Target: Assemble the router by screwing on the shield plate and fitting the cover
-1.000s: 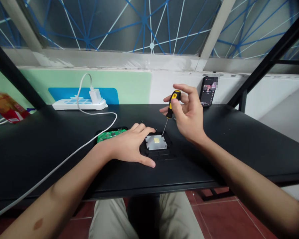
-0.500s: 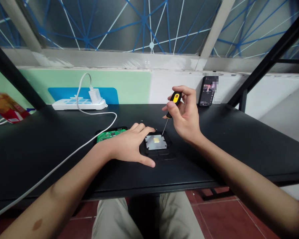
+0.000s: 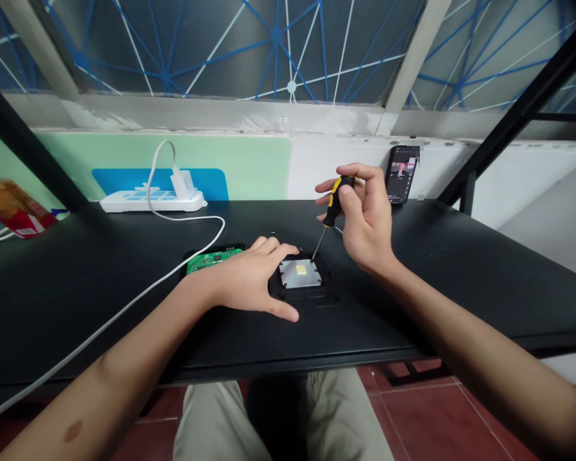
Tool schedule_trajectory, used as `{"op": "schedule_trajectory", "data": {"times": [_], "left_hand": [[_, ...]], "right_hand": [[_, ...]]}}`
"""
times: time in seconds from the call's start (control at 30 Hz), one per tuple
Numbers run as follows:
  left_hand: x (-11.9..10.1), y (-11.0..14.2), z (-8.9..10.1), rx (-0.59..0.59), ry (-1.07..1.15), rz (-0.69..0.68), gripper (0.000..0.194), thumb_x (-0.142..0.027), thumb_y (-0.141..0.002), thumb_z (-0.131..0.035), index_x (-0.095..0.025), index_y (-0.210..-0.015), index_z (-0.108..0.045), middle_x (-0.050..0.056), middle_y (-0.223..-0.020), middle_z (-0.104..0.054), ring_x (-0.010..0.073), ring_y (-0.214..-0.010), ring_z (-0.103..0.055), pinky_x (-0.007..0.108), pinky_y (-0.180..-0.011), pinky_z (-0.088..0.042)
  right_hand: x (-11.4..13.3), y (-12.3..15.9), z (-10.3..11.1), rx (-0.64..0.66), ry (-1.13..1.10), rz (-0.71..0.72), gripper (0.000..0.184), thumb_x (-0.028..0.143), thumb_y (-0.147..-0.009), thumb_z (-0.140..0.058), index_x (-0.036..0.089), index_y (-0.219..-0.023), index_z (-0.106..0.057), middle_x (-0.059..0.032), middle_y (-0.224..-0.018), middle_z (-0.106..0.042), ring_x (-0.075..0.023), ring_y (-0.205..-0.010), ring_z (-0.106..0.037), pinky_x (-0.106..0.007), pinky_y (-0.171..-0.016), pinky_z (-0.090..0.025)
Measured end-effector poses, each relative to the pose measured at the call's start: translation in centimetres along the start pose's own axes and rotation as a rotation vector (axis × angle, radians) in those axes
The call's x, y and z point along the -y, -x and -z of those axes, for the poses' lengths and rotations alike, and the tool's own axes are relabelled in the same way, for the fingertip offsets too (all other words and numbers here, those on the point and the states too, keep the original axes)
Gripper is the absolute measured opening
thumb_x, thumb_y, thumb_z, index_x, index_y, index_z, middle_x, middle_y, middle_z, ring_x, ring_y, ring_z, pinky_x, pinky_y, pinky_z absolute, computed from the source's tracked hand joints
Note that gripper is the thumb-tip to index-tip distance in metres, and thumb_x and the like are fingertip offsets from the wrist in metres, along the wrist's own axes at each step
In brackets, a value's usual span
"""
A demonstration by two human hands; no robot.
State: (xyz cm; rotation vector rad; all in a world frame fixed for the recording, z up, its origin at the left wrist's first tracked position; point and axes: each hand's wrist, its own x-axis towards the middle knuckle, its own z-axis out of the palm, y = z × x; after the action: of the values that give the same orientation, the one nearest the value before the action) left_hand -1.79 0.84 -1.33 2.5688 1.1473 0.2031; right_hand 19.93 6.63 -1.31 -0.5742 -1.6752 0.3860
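Note:
My right hand (image 3: 367, 218) grips a black and yellow screwdriver (image 3: 333, 203) by its handle. The tool slants down to the left, its tip at the upper right corner of a silver metal plate (image 3: 292, 278) with a pale yellow square pad (image 3: 301, 270) on it. This plate sits in a flat black housing (image 3: 319, 294) on the desk. Fingers spread, my left hand (image 3: 249, 278) lies over the housing's left side and hides part of it. Partly behind that hand is a green circuit board (image 3: 211, 259) in a black case.
A white power strip (image 3: 153, 202) with a plugged-in charger (image 3: 183, 184) stands at the back left. Its white cable (image 3: 139, 302) runs across the black desk (image 3: 461, 275). A phone (image 3: 401, 174) leans on the wall. An orange-red package (image 3: 16, 206) lies far left.
The screwdriver's handle has turned and tilted slightly rightward, and my right hand has shifted a little right with it. The tip stays at the plate's corner. My left hand has stayed put.

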Motion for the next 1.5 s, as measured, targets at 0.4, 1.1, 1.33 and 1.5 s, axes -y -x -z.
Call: {"op": "schedule_trajectory", "data": {"times": [0.4, 1.1, 1.33, 1.5], "left_hand": [[0.05, -0.04, -0.11, -0.01, -0.016, -0.007, 0.098, -0.073, -0.073, -0.071, -0.022, -0.148, -0.035, 0.012, -0.137, -0.048, 0.0342, -0.13, -0.042, 0.044, -0.109, -0.039], [0.07, -0.04, -0.1, -0.006, -0.014, -0.004, 0.098, -0.073, -0.073, -0.071, -0.024, -0.149, -0.035, 0.012, -0.138, -0.047, 0.0342, -0.131, -0.04, 0.046, -0.109, -0.039], [0.06, -0.01, -0.09, -0.004, -0.016, -0.004, 0.098, -0.074, -0.073, -0.07, -0.023, -0.15, -0.035, 0.013, -0.14, -0.047, 0.035, -0.132, -0.04, 0.047, -0.11, -0.039], [0.14, -0.05, -0.17, 0.0, -0.008, -0.002, 0.1, -0.075, -0.072, -0.07, -0.024, -0.15, -0.034, 0.012, -0.14, -0.046, 0.0355, -0.133, -0.039, 0.047, -0.11, -0.038]], "right_hand": [[-0.53, -0.14, 0.09, -0.033, 0.118, 0.072, 0.037, 0.053, -0.09, -0.064, 0.036, -0.122, -0.056, -0.0041, -0.112, -0.053, -0.0168, -0.084, -0.063, -0.029, -0.055, -0.059], [-0.04, -0.02, 0.41, 0.031, 0.032, 0.015, 0.034, 0.052, -0.097, -0.053, 0.037, -0.127, -0.053, -0.004, -0.112, -0.066, -0.0199, -0.088, -0.07, -0.036, -0.064, -0.065], [-0.8, -0.16, 0.05, -0.066, 0.108, 0.091, 0.041, 0.051, -0.085, -0.072, 0.034, -0.12, -0.058, -0.0036, -0.123, -0.058, -0.0196, -0.091, -0.065, -0.033, -0.06, -0.064], [-0.32, -0.15, 0.08, -0.043, 0.088, 0.074, 0.038, 0.051, -0.09, -0.066, 0.035, -0.123, -0.058, -0.0025, -0.108, -0.063, -0.0178, -0.081, -0.068, -0.037, -0.066, -0.066]]}}
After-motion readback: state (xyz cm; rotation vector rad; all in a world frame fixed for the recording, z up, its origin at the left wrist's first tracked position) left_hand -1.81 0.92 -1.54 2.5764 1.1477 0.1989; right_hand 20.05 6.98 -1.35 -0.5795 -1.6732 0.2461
